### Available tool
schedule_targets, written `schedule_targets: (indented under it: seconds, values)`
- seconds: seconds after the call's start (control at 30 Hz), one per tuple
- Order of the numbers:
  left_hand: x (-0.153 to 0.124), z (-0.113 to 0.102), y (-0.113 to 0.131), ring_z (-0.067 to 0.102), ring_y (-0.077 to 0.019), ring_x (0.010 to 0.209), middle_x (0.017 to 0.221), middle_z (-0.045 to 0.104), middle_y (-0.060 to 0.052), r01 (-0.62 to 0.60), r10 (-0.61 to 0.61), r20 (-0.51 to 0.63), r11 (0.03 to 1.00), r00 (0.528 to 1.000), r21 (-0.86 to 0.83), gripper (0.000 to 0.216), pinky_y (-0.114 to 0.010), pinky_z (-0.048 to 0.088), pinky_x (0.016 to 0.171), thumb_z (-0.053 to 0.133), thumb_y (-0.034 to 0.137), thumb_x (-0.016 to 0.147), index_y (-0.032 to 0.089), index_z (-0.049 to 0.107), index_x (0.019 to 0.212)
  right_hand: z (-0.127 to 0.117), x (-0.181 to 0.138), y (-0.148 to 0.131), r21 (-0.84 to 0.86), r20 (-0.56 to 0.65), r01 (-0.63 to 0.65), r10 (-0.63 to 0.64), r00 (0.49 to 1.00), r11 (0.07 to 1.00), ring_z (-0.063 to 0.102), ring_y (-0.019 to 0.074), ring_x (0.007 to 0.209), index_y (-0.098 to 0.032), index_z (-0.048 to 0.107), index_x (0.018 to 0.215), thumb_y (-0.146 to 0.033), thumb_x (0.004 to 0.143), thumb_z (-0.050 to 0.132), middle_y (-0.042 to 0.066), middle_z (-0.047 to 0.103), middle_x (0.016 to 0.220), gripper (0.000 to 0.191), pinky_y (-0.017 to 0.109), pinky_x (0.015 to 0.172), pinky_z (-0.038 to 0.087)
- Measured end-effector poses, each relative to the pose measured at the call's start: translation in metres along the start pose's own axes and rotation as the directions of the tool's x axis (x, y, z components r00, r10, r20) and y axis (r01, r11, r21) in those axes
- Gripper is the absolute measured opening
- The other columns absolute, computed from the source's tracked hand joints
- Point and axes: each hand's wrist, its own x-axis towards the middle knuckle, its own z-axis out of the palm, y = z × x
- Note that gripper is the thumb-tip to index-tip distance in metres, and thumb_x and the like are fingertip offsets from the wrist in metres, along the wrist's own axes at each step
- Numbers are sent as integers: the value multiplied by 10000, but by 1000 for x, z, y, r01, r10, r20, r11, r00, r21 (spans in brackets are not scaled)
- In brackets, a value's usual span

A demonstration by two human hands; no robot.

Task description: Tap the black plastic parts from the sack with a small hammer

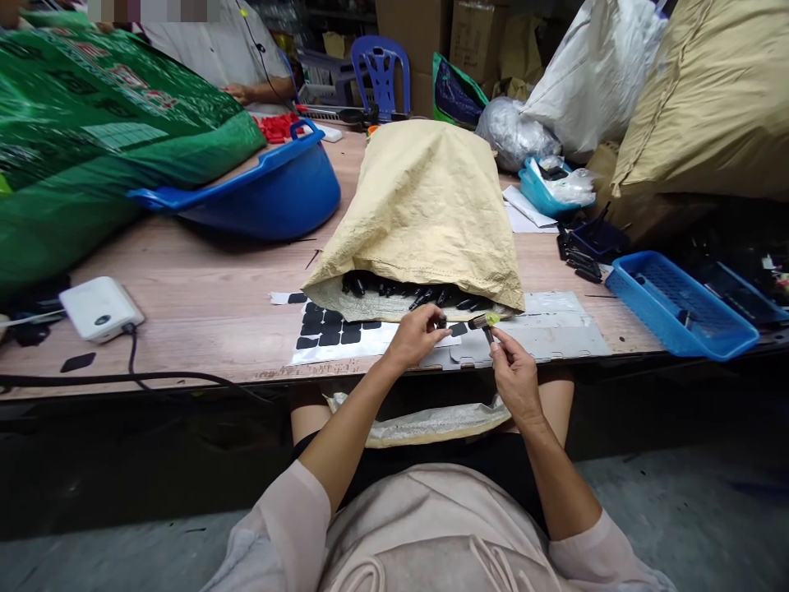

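My left hand (417, 335) hovers over the table's front edge, fingers curled and pinching a small black piece (441, 321). My right hand (513, 372) is closed round a small dark tool with a yellow-green tip (489, 322). Both hands meet just in front of the open mouth of a tan woven sack (425, 214), where several black plastic parts (425, 293) spill out. A white sheet carrying black pad stickers (329, 327) lies under my left hand.
A blue basin (271, 193) and a green sack (80, 140) stand at the left, a white box with a cable (100, 307) at the near left. Blue baskets (681, 304) sit at the right. Another person's arm (259, 89) rests at the far table end.
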Motion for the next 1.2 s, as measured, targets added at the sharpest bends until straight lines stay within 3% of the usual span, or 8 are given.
schedule_targets:
  seconds: [0.13, 0.27, 0.4, 0.5, 0.67, 0.83, 0.93, 1.2]
  values:
    - [-8, -7, -12, 678, -182, 873, 960, 721, -17, 46, -65, -58, 959, 996, -278, 206, -308, 546, 815, 767, 282, 808, 198, 694, 982, -3, 2, -3, 5, -13, -28, 29, 1000, 1000, 727, 261, 1058, -213, 770, 1275, -421, 958, 586, 100, 800, 1092, 421, 461, 991, 592]
    - [-15, -6, -22, 656, -233, 984, 977, 750, -21, 22, -25, -102, 999, 994, -30, 176, -402, 519, 962, 765, 163, 764, 222, 734, 927, 1, 0, -9, 7, -1, -26, 26, 1000, 1000, 728, 262, 1083, -219, 779, 1245, -421, 960, 586, 105, 792, 1161, 398, 469, 1033, 573]
    - [-18, -6, -27, 618, -266, 1013, 956, 762, -14, -3, 19, -89, 984, 996, 176, 340, -452, 481, 996, 798, 136, 760, 262, 762, 1073, 8, -5, -12, 8, 40, -2, 2, 999, 1000, 716, 259, 1143, -229, 774, 1248, -411, 971, 584, 107, 772, 1243, 382, 452, 1059, 560]
    - [-19, -6, -30, 610, -259, 993, 955, 741, -24, -41, 59, -84, 978, 995, 204, 360, -427, 485, 966, 829, 202, 781, 256, 765, 1131, 12, -7, -13, 4, 66, 8, -8, 998, 1000, 711, 251, 1148, -231, 766, 1263, -404, 980, 580, 104, 767, 1255, 380, 445, 1068, 554]
    - [-18, -2, -30, 590, -263, 1008, 951, 723, -41, -14, 40, -89, 962, 995, 271, 170, -428, 465, 959, 839, 284, 814, 249, 802, 976, 15, -6, -20, -23, 83, 48, -46, 995, 999, 706, 252, 1125, -231, 767, 1258, -381, 985, 563, 109, 768, 1219, 373, 429, 1024, 568]
    - [-16, 3, -25, 570, -275, 1019, 950, 718, -32, 33, -19, -48, 950, 999, 310, 171, -450, 432, 979, 870, 299, 788, 284, 816, 949, 18, -7, -30, -117, 111, 110, -97, 989, 987, 673, 192, 879, -222, 745, 1290, -340, 963, 574, 75, 746, 1043, 386, 361, 876, 585]
    - [-15, 1, -25, 557, -285, 1039, 939, 709, -32, 29, -25, -16, 946, 1000, 322, 179, -455, 419, 987, 864, 315, 791, 301, 824, 965, 22, -7, -34, -125, 132, 126, -109, 985, 984, 646, 184, 839, -214, 734, 1308, -325, 969, 558, 63, 710, 981, 398, 351, 849, 575]
    - [-14, -6, -29, 558, -273, 1031, 983, 707, -37, -13, -13, 77, 944, 997, 330, 243, -446, 408, 990, 806, 305, 844, 316, 826, 1086, 25, 1, -25, -101, 112, 15, -4, 994, 995, 642, 186, 839, -188, 740, 1293, -366, 946, 563, 84, 736, 1034, 428, 355, 853, 577]
